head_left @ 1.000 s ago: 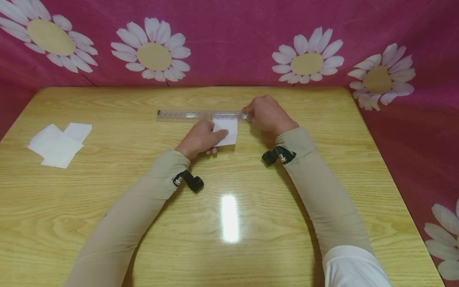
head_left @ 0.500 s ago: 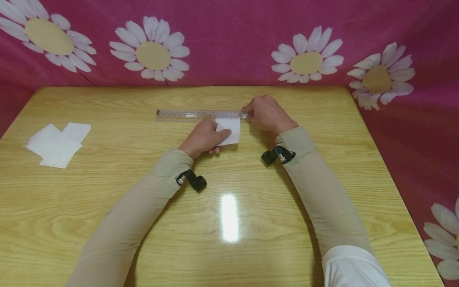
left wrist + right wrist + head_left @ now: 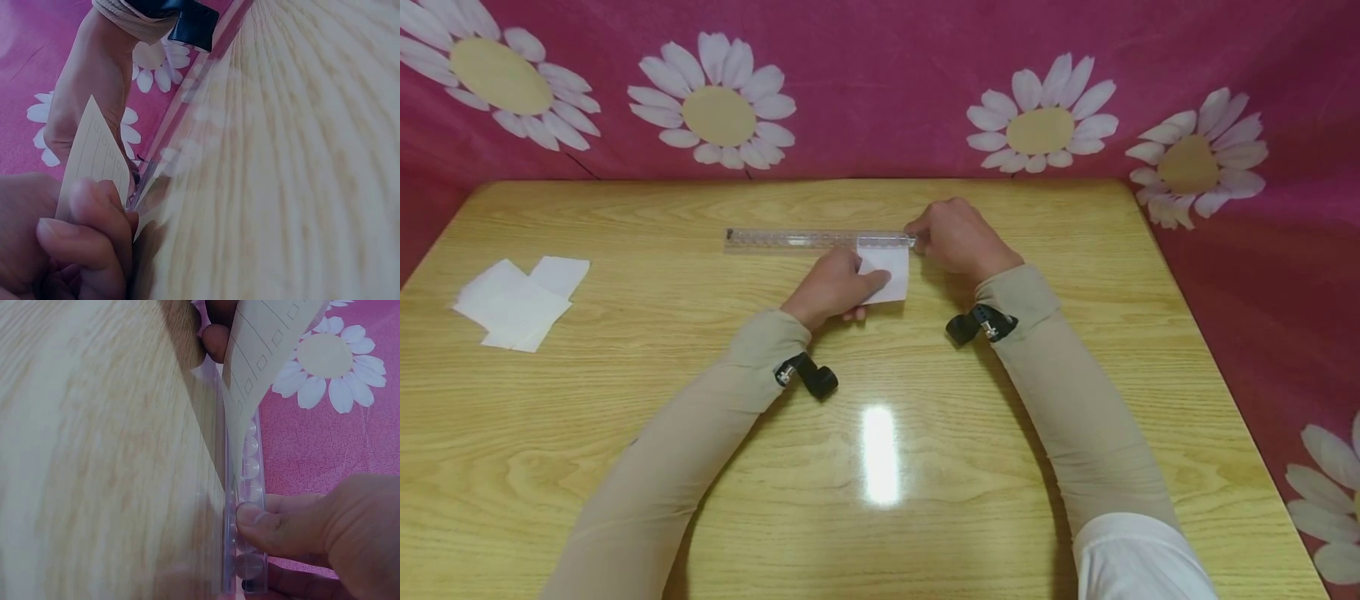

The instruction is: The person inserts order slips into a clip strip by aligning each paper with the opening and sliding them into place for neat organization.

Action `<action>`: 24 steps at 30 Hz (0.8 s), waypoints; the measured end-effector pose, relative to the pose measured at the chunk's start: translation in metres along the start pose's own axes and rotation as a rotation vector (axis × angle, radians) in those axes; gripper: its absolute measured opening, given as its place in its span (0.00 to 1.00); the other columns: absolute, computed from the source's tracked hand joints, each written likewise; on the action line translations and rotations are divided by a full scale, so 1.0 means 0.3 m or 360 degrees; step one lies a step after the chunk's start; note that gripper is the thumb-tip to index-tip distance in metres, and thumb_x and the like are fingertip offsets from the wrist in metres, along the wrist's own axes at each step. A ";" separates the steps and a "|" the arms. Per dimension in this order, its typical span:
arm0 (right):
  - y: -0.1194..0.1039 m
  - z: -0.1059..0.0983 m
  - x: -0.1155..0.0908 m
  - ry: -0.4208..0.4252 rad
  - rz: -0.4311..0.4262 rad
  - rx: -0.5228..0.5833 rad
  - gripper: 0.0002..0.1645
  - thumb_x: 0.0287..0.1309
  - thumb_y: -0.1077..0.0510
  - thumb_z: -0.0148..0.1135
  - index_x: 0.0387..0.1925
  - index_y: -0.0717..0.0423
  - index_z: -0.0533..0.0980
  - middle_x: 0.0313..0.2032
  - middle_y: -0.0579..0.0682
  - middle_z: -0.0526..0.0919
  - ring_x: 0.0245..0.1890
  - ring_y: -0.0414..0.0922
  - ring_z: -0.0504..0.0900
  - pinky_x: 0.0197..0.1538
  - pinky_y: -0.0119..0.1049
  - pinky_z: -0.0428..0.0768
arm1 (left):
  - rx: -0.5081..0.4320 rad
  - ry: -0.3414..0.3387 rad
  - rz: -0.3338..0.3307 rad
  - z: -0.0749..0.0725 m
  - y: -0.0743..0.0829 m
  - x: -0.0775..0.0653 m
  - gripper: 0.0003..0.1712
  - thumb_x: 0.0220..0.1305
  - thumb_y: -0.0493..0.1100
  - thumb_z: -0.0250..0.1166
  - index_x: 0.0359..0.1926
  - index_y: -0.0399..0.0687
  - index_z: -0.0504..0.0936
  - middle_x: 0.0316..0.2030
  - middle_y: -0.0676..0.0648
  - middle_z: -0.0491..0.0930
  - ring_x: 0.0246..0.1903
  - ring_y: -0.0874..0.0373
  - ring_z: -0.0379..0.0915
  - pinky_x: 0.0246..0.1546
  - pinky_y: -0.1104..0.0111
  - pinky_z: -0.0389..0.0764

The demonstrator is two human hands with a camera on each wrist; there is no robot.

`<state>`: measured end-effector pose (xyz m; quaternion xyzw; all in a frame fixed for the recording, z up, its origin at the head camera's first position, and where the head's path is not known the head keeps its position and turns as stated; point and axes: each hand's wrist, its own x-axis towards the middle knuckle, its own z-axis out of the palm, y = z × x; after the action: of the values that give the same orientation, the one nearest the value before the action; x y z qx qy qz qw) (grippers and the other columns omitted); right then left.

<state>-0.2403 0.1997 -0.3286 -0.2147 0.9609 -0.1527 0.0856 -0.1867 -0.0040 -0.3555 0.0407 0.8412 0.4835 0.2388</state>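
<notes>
White paper is held at a clear strip

Nearest to the camera are a left beige sleeve and a right beige sleeve, and the lower end of the right one goes into a white cloth edge. Under them spreads a wooden worktop, on which a bright reflection shines between the arms. A left black wrist piece and a right black wrist piece are fixed near the hands.

A little farther, the left hand has its fingers closed narrowly on the white paper: the thumb lies on top, and the other fingers are curled beneath. The paper is tilted, with its near part lifted above the worktop. In both wrist views, one face of it carries thin lines and small squares. Far to the left, well apart from the hands, loose white sheets lie flat and overlap one another.

Next comes the clear strip, which lies from left to right on the worktop and shows a row of round forms. The far edge of the paper meets it near its right end; I cannot tell whether it is inside the strip or under it. The right hand pinches this end, the thumb against the fingers.

Behind the far edge of the worktop hangs a pink cloth, printed with large white flowers with yellow centres.
</notes>
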 end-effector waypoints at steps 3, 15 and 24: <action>0.002 0.002 0.003 0.0012 -0.0019 -0.0021 0.21 0.66 0.63 0.62 0.60 0.55 0.82 0.59 0.57 0.85 0.45 0.51 0.79 0.54 0.45 0.79 | -0.0003 0.0000 0.0010 0.001 0.003 0.000 0.18 0.74 0.49 0.63 0.42 0.35 0.79 0.11 0.52 0.74 0.09 0.63 0.68 0.15 0.71 0.73; 0.002 0.002 0.002 0.0022 0.0000 -0.0014 0.22 0.65 0.64 0.61 0.59 0.54 0.82 0.59 0.56 0.86 0.44 0.50 0.78 0.52 0.44 0.79 | 0.0058 -0.0001 -0.0018 0.009 0.013 0.011 0.17 0.73 0.50 0.63 0.39 0.37 0.79 0.10 0.53 0.74 0.09 0.62 0.70 0.15 0.71 0.73; -0.006 -0.003 -0.002 0.0000 0.0018 -0.0003 0.23 0.65 0.64 0.60 0.60 0.53 0.82 0.60 0.56 0.85 0.44 0.50 0.78 0.51 0.43 0.78 | 0.0028 -0.0006 -0.0017 0.017 0.016 0.012 0.18 0.73 0.49 0.63 0.43 0.36 0.80 0.11 0.52 0.75 0.10 0.62 0.72 0.15 0.71 0.72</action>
<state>-0.2391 0.1986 -0.3271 -0.2093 0.9622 -0.1514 0.0862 -0.1884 0.0037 -0.3548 0.0394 0.8451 0.4748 0.2425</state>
